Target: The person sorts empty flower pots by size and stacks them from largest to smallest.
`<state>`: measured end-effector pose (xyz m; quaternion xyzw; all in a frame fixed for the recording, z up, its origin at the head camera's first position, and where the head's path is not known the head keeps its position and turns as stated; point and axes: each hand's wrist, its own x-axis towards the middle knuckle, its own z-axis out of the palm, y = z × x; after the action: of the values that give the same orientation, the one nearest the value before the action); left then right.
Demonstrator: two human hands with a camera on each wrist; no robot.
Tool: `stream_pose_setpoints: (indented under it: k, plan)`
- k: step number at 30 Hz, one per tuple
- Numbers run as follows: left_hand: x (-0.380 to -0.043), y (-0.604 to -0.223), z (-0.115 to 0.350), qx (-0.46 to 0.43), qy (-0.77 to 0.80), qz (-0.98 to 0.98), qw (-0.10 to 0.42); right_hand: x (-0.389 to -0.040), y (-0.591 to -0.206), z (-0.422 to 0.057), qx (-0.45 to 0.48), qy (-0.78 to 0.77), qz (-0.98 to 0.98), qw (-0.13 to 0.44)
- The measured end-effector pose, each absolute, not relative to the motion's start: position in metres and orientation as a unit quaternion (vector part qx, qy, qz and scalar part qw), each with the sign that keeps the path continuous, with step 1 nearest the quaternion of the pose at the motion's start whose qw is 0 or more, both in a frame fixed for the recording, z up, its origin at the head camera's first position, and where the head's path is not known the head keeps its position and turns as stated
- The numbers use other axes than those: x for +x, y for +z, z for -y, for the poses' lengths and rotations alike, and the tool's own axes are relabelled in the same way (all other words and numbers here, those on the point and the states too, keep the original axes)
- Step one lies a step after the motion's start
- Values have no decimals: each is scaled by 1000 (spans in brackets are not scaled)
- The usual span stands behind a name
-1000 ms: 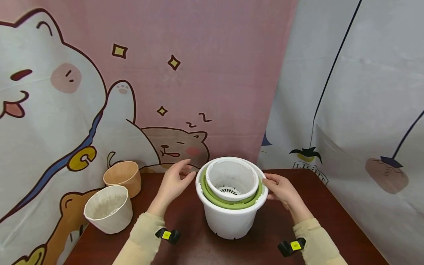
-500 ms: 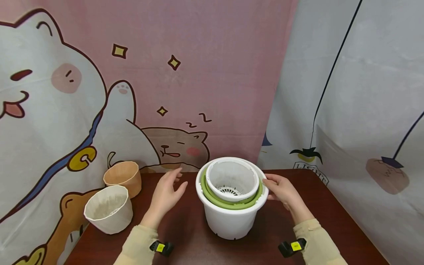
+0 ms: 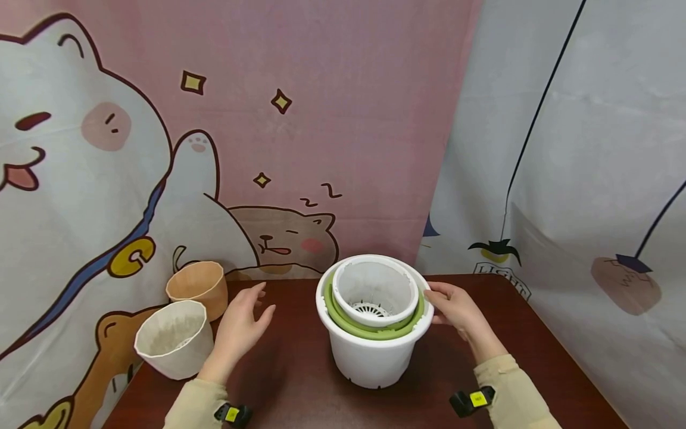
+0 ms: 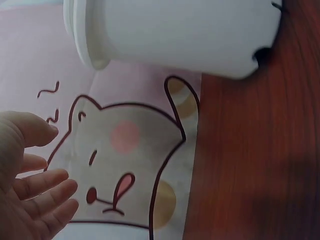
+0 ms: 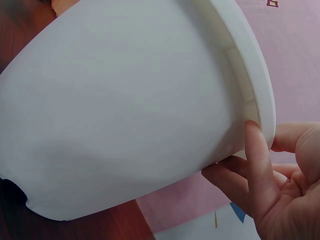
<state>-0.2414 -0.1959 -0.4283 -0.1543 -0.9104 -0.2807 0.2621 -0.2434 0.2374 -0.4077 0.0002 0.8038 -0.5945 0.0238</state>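
Note:
A large white flowerpot (image 3: 370,364) stands upright on the table, holding a green flowerpot (image 3: 351,326) and a smaller white flowerpot (image 3: 375,281) nested inside it. Slots pierce the bottom of the smallest one. My right hand (image 3: 455,308) pinches the large pot's rim from the right; in the right wrist view, fingers press under the white rim (image 5: 252,70) with the thumb side on its other face. My left hand (image 3: 238,326) hovers with relaxed, spread fingers, holding nothing, between the stack and a cream flowerpot (image 3: 182,357). The left wrist view shows that hand (image 4: 30,185) apart from the stack.
Behind the cream pot, an orange flowerpot (image 3: 217,298) stands near the table's back left. The dark red-brown table (image 3: 300,387) ends at a printed cloth backdrop (image 3: 364,149) behind and to the sides.
My left hand has drawn away from the stack's left side and moved left, close to the cream pot. The right hand and the nested pots have stayed in place.

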Motion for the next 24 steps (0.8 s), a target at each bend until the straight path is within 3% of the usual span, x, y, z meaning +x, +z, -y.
stream_pose_setpoints:
  k: [14, 24]
  plan:
    - [-231, -430, 247, -128, -285, 905, 290, -241, -407, -237, -6, -606, -795, 26]
    - [-222, -418, 279, -78, -273, 919, 273, -242, -406, -237, -8, -611, -791, 25]
